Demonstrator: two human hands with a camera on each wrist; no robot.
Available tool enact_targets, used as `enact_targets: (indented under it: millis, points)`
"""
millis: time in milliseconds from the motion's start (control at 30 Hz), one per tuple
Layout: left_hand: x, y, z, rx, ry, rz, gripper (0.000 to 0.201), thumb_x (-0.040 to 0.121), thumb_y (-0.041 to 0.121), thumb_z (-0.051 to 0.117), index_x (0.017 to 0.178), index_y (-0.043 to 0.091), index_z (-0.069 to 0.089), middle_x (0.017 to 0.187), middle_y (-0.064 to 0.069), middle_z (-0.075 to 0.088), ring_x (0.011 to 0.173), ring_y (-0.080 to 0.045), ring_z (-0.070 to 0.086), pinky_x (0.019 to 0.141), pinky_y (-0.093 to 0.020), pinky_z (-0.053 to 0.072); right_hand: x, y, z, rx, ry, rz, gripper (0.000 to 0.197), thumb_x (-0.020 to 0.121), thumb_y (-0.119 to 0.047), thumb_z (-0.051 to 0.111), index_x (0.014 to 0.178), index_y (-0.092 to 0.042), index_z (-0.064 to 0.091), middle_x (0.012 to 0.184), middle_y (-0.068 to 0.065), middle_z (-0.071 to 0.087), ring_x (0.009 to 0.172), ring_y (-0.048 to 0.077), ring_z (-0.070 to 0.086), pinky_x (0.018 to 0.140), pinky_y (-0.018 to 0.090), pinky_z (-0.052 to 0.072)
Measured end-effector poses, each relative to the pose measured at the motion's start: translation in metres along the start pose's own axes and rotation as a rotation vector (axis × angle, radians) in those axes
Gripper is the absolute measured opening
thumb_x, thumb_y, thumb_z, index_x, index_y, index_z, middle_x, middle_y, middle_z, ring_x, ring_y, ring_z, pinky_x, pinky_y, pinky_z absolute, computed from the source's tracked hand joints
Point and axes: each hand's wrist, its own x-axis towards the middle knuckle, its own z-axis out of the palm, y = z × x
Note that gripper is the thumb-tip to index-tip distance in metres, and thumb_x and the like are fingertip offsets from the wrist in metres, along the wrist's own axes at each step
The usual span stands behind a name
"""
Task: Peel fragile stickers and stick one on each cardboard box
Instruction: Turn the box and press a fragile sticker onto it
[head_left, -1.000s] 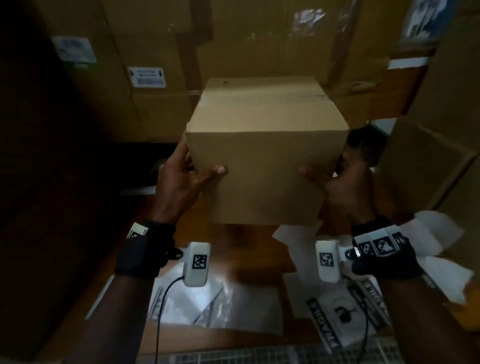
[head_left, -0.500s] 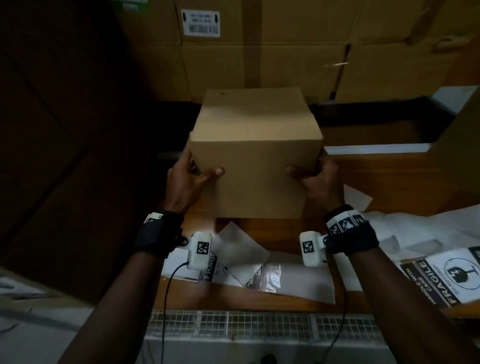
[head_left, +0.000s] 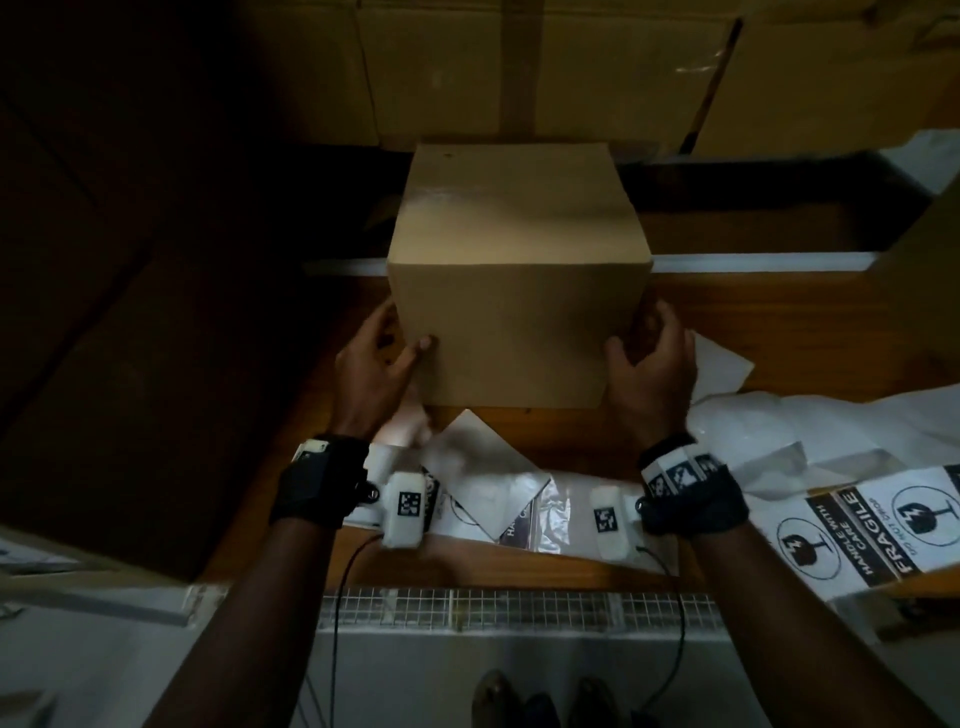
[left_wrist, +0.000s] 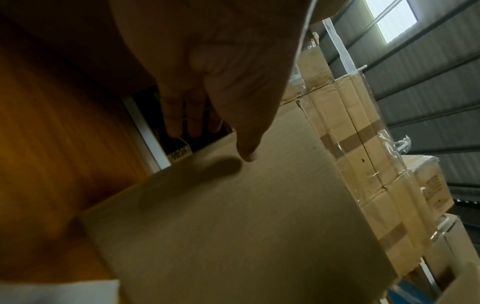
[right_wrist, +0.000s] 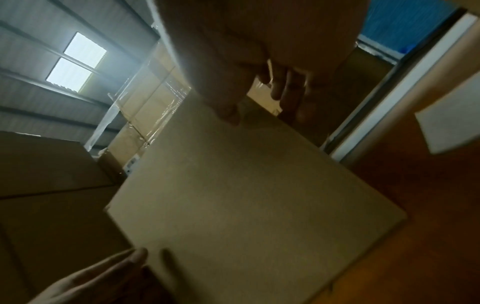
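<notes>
Gripping the cardboard box (head_left: 519, 332), left hand (head_left: 375, 366) and right hand (head_left: 653, 366).

Box (head_left: 519, 332) on table (head_left: 769, 317) behind stickers (head_left: 883, 525)
</notes>
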Motion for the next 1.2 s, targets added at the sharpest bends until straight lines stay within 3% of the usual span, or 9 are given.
enact_targets:
  millis: [67, 133, 200, 267, 400, 767, 900, 1033, 1200]
  points:
    - [-0.025, -0.008, -0.004, 0.117, -0.020, -0.062, 0.050, 0.094, 0.032, 0.072, 0.139, 0.013, 0.060, 0.131, -0.001, 0.067, 0.096, -0.013, 0.069, 0.081, -0.015, 0.052, -0.027, 0.007, 0.006, -0.066, -0.057, -0.007, 0.042, 0.094, -0.031, 0.068, 0.130, -0.014, 0.058, 0.121, 0.009, 0.060, 0.106, 0.024, 0.060, 0.085, 0.037, 0.051]
    - [-0.055, -0.026, -0.007, 0.217, -0.096, -0.099, 0.042, 0.094, 0.030, 0.072, 0.131, 0.011, 0.066, 0.119, -0.005, 0.071, 0.081, -0.010, 0.068, 0.070, -0.009, 0.046, -0.051, 0.019, 0.016, -0.150, -0.374, -0.095, 0.021, 0.095, -0.030, 0.067, 0.110, -0.015, 0.068, 0.102, 0.004, 0.066, 0.091, 0.019, 0.062, 0.076, 0.036, 0.052]
    - [-0.085, -0.048, -0.007, 0.341, -0.194, -0.106, 0.044, 0.091, 0.039, 0.074, 0.128, 0.016, 0.067, 0.125, -0.006, 0.070, 0.105, -0.021, 0.067, 0.087, -0.032, 0.052, -0.071, 0.032, 0.028, -0.325, -0.637, -0.232, 0.013, 0.096, -0.028, 0.065, 0.102, -0.019, 0.071, 0.094, 0.001, 0.064, 0.086, 0.018, 0.060, 0.073, 0.033, 0.047]
    - [-0.107, -0.068, -0.003, 0.489, -0.284, -0.122, 0.050, 0.086, 0.050, 0.075, 0.128, 0.024, 0.066, 0.135, -0.004, 0.064, 0.126, -0.023, 0.056, 0.103, -0.051, 0.045, -0.087, 0.042, 0.038, -0.436, -0.743, -0.294, 0.020, 0.097, -0.032, 0.063, 0.115, -0.025, 0.070, 0.106, 0.001, 0.061, 0.097, 0.019, 0.058, 0.079, 0.034, 0.048]
    - [-0.134, -0.074, 0.002, 0.563, -0.324, -0.183, 0.057, 0.082, 0.055, 0.076, 0.134, 0.036, 0.061, 0.156, 0.003, 0.041, 0.146, -0.017, 0.030, 0.117, -0.052, 0.022, -0.100, 0.047, 0.045, -0.591, -0.838, -0.345, 0.033, 0.098, -0.045, 0.057, 0.128, -0.033, 0.065, 0.121, 0.003, 0.058, 0.112, 0.023, 0.053, 0.092, 0.035, 0.047]
    - [-0.135, -0.070, 0.000, 0.535, -0.348, -0.188, 0.057, 0.086, 0.057, 0.072, 0.139, 0.046, 0.054, 0.162, 0.003, 0.032, 0.150, -0.017, 0.022, 0.118, -0.050, 0.013, -0.052, 0.090, -0.010, -0.782, -0.788, -0.297, 0.033, 0.095, -0.044, 0.055, 0.127, -0.037, 0.062, 0.124, 0.002, 0.066, 0.113, 0.026, 0.056, 0.094, 0.043, 0.049]
    - [-0.136, -0.069, 0.000, 0.527, -0.368, -0.193, 0.060, 0.083, 0.063, 0.071, 0.139, 0.046, 0.055, 0.163, 0.002, 0.031, 0.150, -0.016, 0.021, 0.117, -0.049, 0.011, -0.028, 0.104, -0.049, -0.841, -0.739, -0.201, 0.033, 0.097, -0.039, 0.058, 0.130, -0.039, 0.059, 0.129, 0.007, 0.055, 0.119, 0.029, 0.052, 0.099, 0.046, 0.048]
    - [-0.139, -0.069, 0.004, 0.532, -0.385, -0.193, 0.085, 0.063, 0.088, 0.045, 0.138, 0.048, 0.056, 0.162, 0.001, 0.032, 0.150, -0.017, 0.021, 0.116, -0.048, 0.011, 0.002, 0.118, -0.074, -0.922, -0.695, -0.120, 0.031, 0.096, -0.031, 0.060, 0.127, -0.034, 0.063, 0.126, 0.018, 0.052, 0.119, 0.041, 0.048, 0.100, 0.048, 0.047]
    - [-0.145, -0.075, 0.011, 0.544, -0.349, -0.166, 0.086, 0.063, 0.090, 0.036, 0.136, 0.049, 0.057, 0.161, 0.002, 0.035, 0.149, -0.016, 0.023, 0.115, -0.047, 0.012, 0.025, 0.121, -0.085, -0.988, -0.647, -0.053, 0.026, 0.096, -0.026, 0.059, 0.121, -0.020, 0.066, 0.124, 0.025, 0.053, 0.116, 0.045, 0.052, 0.099, 0.051, 0.049]
